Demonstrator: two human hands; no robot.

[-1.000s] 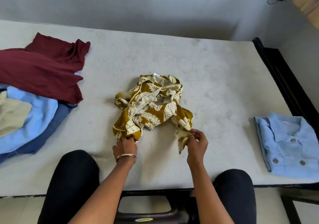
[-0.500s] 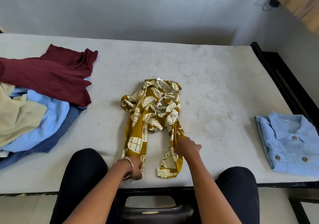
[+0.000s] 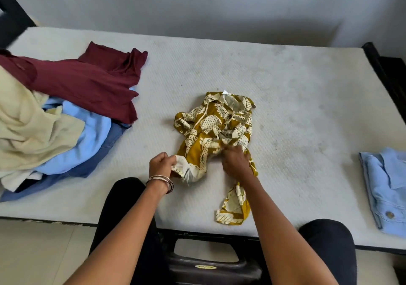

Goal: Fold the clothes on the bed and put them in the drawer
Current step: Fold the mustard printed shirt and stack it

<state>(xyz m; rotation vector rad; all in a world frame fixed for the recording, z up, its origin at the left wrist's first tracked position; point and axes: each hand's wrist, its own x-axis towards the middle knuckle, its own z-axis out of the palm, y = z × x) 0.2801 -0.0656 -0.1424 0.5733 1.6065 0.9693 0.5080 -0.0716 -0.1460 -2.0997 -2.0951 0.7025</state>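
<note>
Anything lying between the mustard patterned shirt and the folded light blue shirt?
Nothing: head view shows bare white mattress between mustard patterned shirt and folded light blue shirt.

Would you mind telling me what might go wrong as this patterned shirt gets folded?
The patterned shirt is still bunched, so creases may get folded in. Its loose end lies near the mattress edge and might slip off. The left hand grips only a corner, which may pull free.

You can't see your right hand's fingertips (image 3: 228,149), they're buried in the patterned shirt (image 3: 216,129), and the folded blue shirt (image 3: 383,188) runs off the right edge.
</note>
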